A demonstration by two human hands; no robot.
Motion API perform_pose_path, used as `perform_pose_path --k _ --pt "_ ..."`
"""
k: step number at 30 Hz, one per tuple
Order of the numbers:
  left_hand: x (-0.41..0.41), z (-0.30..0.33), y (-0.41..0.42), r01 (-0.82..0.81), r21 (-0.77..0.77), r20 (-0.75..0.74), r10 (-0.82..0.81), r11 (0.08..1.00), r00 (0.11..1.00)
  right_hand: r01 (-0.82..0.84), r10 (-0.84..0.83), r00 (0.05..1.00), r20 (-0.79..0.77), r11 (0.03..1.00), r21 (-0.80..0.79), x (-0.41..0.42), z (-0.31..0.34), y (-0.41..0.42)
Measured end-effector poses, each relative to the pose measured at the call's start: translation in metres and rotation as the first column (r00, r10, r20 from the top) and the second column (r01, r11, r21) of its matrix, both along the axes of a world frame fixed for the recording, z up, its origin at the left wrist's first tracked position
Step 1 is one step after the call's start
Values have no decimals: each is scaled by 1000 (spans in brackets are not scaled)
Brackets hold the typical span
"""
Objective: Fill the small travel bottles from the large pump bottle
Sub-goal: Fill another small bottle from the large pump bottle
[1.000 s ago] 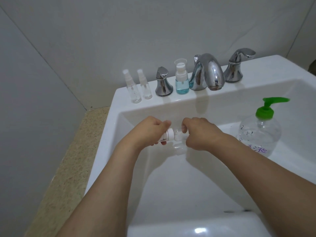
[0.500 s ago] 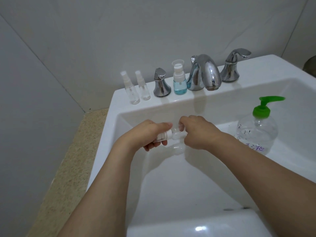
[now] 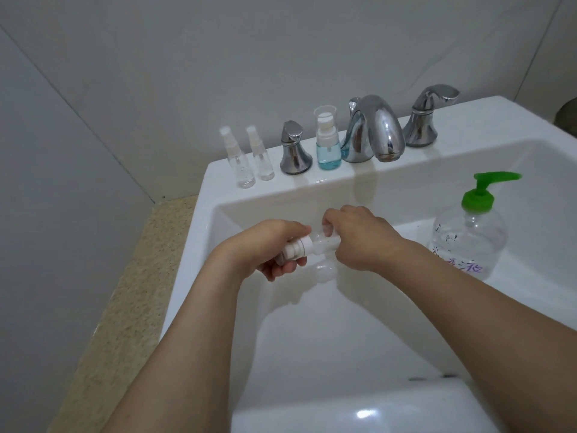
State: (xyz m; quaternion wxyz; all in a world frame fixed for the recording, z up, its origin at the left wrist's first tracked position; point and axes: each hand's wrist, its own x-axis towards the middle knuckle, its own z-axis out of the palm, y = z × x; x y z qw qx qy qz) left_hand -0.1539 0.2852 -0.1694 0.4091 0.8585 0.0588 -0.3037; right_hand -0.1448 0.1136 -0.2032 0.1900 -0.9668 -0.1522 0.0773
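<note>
Hands grip one travel bottle: left cap, right body.

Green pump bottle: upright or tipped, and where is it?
Upright. The pump bottle stands inside the sink, at its right side, green pump on top with the nozzle pointing right. Neither hand touches it.

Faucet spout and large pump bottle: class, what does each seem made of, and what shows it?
Faucet spout: probably chrome-plated metal, with a mirror-bright surface showing reflections. Large pump bottle: likely clear plastic, see-through walls under an opaque green pump head.
</note>
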Motion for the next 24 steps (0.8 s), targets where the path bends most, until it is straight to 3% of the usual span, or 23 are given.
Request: perform_pose_path --k 4,9,12,17,20,24 --pt "-2 4 1 -32 -19 -93 30 999 995 -24 24 1000 3 1000 -10 -2 0 2" --pt "0 1 0 24 -85 0 -24 996 1000 18 -18 1000 19 1000 5 0 2 -1" --pt "0 2 -2 69 -41 54 -67 997 996 32 -32 999 14 999 -1 1 1 -1" --pt "-2 4 2 -16 -58 -38 14 998 999 109 -109 994 10 994 -11 2 3 -5" --pt "-2 5 4 -69 -72 -27 67 995 997 209 -210 978 9 977 44 2 6 -6" --pt "1 1 3 -110 -22 4 110 994 994 200 -195 979 -53 972 125 2 6 -4"
